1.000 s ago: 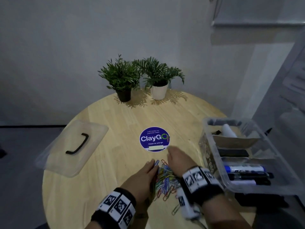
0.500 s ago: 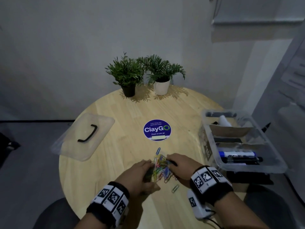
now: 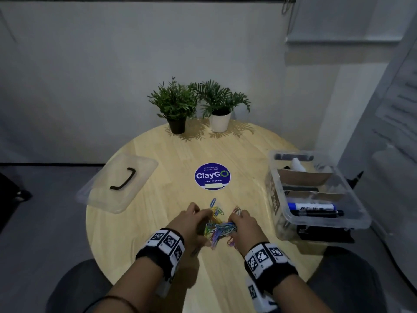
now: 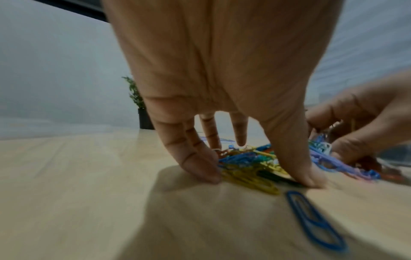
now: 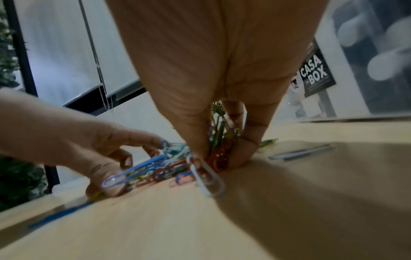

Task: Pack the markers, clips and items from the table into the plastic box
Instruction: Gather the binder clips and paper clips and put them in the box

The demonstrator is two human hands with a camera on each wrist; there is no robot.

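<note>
Both hands [image 3: 216, 222] pinch paper-clip pile [image 3: 217, 227] between them (on table [image 3: 158, 222]).

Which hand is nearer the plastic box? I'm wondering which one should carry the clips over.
Right. The right hand is on the paper clips, on the side toward the plastic box; the left hand is on the pile's far side.
</note>
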